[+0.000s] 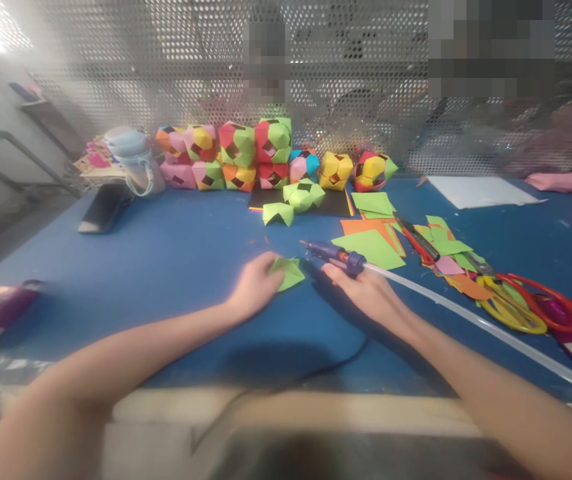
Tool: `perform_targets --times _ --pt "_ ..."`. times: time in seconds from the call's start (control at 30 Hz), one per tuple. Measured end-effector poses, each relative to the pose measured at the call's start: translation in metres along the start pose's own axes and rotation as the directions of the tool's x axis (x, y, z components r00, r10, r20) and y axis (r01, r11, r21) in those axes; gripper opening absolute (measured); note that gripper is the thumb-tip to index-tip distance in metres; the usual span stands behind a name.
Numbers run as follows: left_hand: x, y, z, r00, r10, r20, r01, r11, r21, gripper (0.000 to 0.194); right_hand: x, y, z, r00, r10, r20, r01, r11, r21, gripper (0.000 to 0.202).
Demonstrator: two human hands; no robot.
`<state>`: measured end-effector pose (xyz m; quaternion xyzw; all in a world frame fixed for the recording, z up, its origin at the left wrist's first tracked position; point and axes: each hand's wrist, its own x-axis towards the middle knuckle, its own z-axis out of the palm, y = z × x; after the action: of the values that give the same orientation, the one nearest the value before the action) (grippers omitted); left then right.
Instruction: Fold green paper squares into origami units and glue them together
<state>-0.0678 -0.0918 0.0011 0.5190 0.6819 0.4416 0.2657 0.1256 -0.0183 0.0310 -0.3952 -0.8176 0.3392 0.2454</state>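
Note:
A folded green paper piece point(290, 274) is pinched in my left hand point(259, 283), low over the blue table point(176, 267). My right hand point(363, 288) grips a blue hot glue gun point(333, 253), its nozzle pointing left, just above the green piece and apart from it. A long clear glue stick point(446, 303) sticks out of the gun's back end and runs to the lower right. Farther back lie folded green paper units point(279, 214) near a dark stack of paper point(333, 203).
Several coloured paper balls point(236, 177) stand stacked at the back. Green sheets point(371, 247), paper scraps point(449, 247), a cutter point(419, 241) and scissors point(513, 307) lie right. A phone point(103, 208) and a bottle point(133, 160) are left. A cord point(311, 377) crosses the front edge.

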Motion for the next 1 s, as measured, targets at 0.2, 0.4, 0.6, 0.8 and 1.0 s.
perform_targets --times 0.2,0.4,0.6,0.8,1.0 --pt "-0.001 0.002 -0.001 1.000 0.002 -0.004 -0.002 1.000 -0.015 0.015 0.015 0.014 0.016 0.998 -0.037 0.046 0.045 0.986 -0.163 0.037" --pt "-0.006 0.000 -0.002 0.998 -0.055 0.026 0.058 0.990 -0.127 0.015 0.013 0.008 -0.001 0.986 -0.088 0.143 0.129 0.942 -0.310 0.035" --pt "-0.013 0.001 0.003 0.968 -0.203 0.150 0.251 0.837 -0.486 0.018 -0.014 -0.017 -0.034 0.994 0.021 0.106 0.049 0.784 -0.618 0.033" --pt "-0.026 0.013 0.010 0.941 -0.267 0.207 0.338 0.752 -0.566 0.023 -0.031 -0.027 -0.008 0.975 -0.079 0.208 0.092 0.994 -0.057 0.016" --pt "-0.039 0.021 0.012 0.932 -0.249 0.264 0.341 0.847 -0.408 0.020 -0.026 -0.016 0.020 0.993 -0.094 0.065 0.082 0.983 0.166 0.013"
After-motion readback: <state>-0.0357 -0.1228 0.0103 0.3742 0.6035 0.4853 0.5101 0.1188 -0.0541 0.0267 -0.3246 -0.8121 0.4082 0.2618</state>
